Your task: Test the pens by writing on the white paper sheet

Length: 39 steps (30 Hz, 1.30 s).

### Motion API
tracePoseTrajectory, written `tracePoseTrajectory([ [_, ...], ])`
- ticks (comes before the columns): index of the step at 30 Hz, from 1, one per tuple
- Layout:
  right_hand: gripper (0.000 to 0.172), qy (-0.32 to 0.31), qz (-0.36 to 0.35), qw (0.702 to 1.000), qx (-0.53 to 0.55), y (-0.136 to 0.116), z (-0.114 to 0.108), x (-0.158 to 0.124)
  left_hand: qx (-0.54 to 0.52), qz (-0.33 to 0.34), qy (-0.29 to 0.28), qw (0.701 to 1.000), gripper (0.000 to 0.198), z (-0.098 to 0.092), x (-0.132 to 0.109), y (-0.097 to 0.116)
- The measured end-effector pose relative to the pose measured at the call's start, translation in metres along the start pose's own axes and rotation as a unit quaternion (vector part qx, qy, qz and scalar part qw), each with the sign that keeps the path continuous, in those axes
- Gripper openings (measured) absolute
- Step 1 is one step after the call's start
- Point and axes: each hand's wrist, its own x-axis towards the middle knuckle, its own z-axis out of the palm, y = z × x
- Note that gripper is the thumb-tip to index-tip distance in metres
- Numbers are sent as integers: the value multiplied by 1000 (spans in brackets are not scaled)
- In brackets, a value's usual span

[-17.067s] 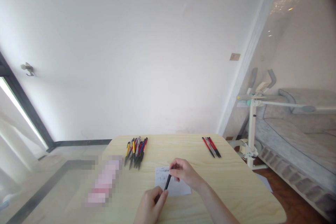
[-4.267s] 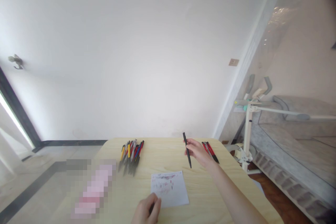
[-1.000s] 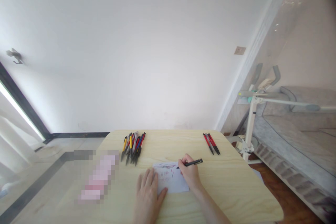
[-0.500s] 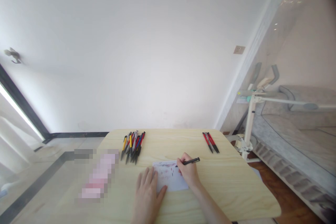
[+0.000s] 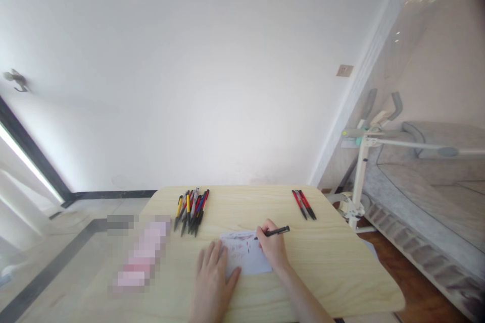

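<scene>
A white sheet of paper [image 5: 252, 262] with red and dark scribbles lies on the wooden table. My left hand [image 5: 214, 275] rests flat with fingers spread, holding down the paper's left edge. In my right hand [image 5: 272, 247] is a black pen [image 5: 278, 231], pinched between the fingers, its tip at the upper right part of the paper. To the far left lies a pile of pens [image 5: 191, 211] in yellow, red, blue, grey and black. A small group of red and grey pens [image 5: 304, 205] lies at the far right.
The light wooden table [image 5: 322, 272] has rounded corners and stands near a white wall [image 5: 227, 86]. A pixelated pink patch [image 5: 142, 257] covers the left side. At the right are a white exercise machine [image 5: 361, 171] and a grey sofa [image 5: 428, 197].
My right hand and the black pen have shifted very slightly to the right over the paper. My left hand stays in place.
</scene>
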Motion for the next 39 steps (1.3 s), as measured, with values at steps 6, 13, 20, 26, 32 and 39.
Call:
tracePoseTrajectory([
  [6, 27, 42, 25, 997, 62, -2, -8, 5, 2, 5, 15, 1000, 42, 1, -1, -1],
  [13, 32, 46, 85, 978, 186, -10, -10, 5, 1, 10, 26, 1000, 40, -1, 0, -2],
  [20, 31, -21, 168, 909, 381, -11, -23, 12, -5, 11, 28, 1000, 41, 0, -1, -3],
  [26, 13, -54, 221, 805, 548, -6, -37, 22, -1, 11, 26, 1000, 41, -1, -1, -2],
  [32, 12, -105, 217, 722, 648, -5, -50, 23, 7, 12, 27, 1000, 41, 0, 0, -1],
  [39, 42, -110, 188, 693, 687, -8, -56, 19, -10, 12, 39, 999, 39, 3, -1, -3],
])
